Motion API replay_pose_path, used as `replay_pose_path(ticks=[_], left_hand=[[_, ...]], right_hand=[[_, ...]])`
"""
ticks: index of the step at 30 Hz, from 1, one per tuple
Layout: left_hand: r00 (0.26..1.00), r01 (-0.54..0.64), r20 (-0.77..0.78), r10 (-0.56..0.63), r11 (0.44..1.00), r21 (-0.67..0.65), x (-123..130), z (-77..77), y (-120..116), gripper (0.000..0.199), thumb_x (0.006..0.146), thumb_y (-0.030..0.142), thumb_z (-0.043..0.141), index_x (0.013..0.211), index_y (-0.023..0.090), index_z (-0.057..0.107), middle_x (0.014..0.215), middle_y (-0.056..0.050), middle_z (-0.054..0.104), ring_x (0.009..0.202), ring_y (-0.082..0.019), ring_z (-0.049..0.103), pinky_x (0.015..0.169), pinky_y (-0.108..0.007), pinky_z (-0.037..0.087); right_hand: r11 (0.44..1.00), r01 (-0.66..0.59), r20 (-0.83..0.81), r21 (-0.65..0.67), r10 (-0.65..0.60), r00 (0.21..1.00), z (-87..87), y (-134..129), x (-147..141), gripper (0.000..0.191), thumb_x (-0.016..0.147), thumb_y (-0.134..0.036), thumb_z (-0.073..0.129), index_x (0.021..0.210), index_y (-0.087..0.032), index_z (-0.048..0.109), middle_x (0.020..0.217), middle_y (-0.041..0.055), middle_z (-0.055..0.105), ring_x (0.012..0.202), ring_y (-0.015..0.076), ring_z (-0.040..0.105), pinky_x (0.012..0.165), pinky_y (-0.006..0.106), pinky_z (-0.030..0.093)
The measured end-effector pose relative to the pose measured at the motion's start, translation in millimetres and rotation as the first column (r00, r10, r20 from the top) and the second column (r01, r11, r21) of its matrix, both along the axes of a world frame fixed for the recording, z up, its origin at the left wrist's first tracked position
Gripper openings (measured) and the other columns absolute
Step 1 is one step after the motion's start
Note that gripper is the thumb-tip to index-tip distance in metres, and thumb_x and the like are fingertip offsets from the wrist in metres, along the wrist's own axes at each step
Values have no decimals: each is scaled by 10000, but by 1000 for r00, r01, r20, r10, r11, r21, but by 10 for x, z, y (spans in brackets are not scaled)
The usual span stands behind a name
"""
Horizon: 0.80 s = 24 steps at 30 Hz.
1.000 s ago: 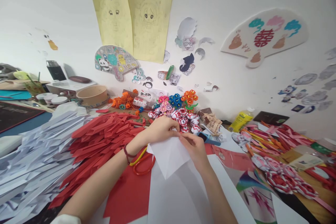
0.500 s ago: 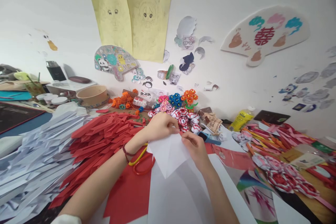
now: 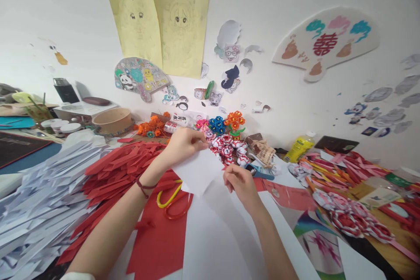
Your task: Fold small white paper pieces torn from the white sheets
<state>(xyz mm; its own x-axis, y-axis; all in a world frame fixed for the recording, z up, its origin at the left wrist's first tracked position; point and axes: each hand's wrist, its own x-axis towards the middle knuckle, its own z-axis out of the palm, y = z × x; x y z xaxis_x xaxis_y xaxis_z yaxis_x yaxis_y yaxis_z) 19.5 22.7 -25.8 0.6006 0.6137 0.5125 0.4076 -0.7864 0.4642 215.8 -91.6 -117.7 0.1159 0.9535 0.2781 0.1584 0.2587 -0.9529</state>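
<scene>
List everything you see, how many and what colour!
small sheet: one, white, centre
large sheets: several, white and red, front
scissors: one pair, yellow-red, centre
folded strips: many, white and red, left
bright strips: many, pink and yellow, right
flowers: many, mixed, back and right
drawings: two, yellow, wall
fans: two, mixed, wall
cutouts: many, mixed, wall
bowl: one, tan, back left
standing bottle: one, yellow, back right
left hand: one, bare, holding small sheet
right hand: one, bare, beside sheet
</scene>
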Motion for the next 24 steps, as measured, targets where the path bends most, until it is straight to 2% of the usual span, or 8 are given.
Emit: replay_pose_path(ticks=[2,5,11,13,17,19,21,24], left_hand=[[993,-77,89,74,997,26,-61,35,38,202,773,324,605,736,154,706,646,-4,637,616,-115,518,596,-220,350],[965,-152,210,155,988,-31,-95,57,60,271,787,390,599,785,139,703,625,-6,628,583,-112,504,554,-214,338],[953,-100,281,116,993,-70,173,-82,-99,270,810,386,584,815,140,696,650,-8,640,592,-111,518,576,-215,363],[953,-96,283,112,993,-68,246,-130,-131,290,833,392,558,813,135,691,633,-1,627,582,-104,506,566,-212,351],[964,-101,241,110,994,-49,267,-177,-105,321,892,365,466,813,132,673,675,-2,636,607,-105,514,575,-212,353],[975,-141,172,139,990,-3,257,-183,-87,292,904,333,448,851,150,670,718,-7,657,642,-119,543,612,-222,373],[985,-156,91,147,982,105,263,-182,-100,245,907,303,454,929,179,663,838,-22,686,756,-151,584,694,-248,397],[994,-69,-55,91,946,316,312,-179,-195,222,901,292,494,1063,212,622,1093,-51,657,1009,-208,560,845,-314,381]], right_hand=[[998,55,-23,-8,-55,998,-7,11,21,173,761,-166,484,589,-176,503,559,-37,504,442,76,422,447,214,305],[990,140,-74,-3,-140,987,-25,39,29,180,805,-251,528,642,-175,532,575,-30,516,459,82,419,445,212,309],[980,197,-129,11,-194,972,-39,74,-2,283,820,-457,586,887,-183,603,716,-5,553,586,118,490,469,215,347],[983,181,-120,4,-179,976,-28,60,2,290,806,-469,607,849,-182,603,662,-20,523,561,112,466,477,217,345],[983,181,-71,-6,-181,981,7,9,10,346,804,-470,616,644,-168,561,519,-37,456,505,103,422,483,223,312],[973,231,-80,1,-230,970,18,-3,10,343,796,-473,626,654,-165,571,524,-39,448,499,100,409,470,223,299],[958,285,-115,12,-282,952,20,2,14,327,781,-472,643,686,-163,588,551,-38,445,502,95,393,455,219,293],[937,350,-196,-7,-345,918,10,25,29,331,758,-485,658,700,-165,595,556,-36,458,487,96,390,432,218,302]])
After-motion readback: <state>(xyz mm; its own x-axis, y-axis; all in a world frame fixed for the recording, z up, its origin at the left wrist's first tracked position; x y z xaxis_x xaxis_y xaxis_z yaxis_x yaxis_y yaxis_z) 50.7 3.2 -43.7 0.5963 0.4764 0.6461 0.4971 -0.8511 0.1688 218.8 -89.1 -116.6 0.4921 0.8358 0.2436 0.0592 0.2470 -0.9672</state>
